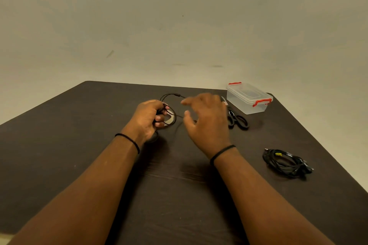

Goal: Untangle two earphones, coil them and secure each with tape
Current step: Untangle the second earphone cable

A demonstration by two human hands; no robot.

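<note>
Worktop (79,145): dark wood-grain top, its far edge meeting a plain pale wall; both my forearms reach out over it.
Left wrist: a thin black beaded band (129,140) sits round it.
Left hand (148,118): my fingers are curled round a few loops of the black earphone cable (171,114), holding the coil just above the worktop.
Earphone in hand: the loops stand out to the right of my fingers; a strand with a small inline piece arcs over the top towards my right hand, and another strand trails down onto the worktop between my hands.
Under the coil: something pale and round shows through the loops; I cannot tell what it is.
Right hand (207,119): fingers apart and loosely bent, blurred; whether the fingertips touch the strand I cannot tell.
Right wrist: a plain black band (222,153).
Scissors (238,120): black handles, lying just right of my right hand, partly hidden by it.
Clear box (249,98): lidded, with red clips, at the far right corner, behind the scissors.
Second earphone (286,162): a black bundle with a bit of yellow tape on it, lying well apart on the right, near the worktop's edge.
</note>
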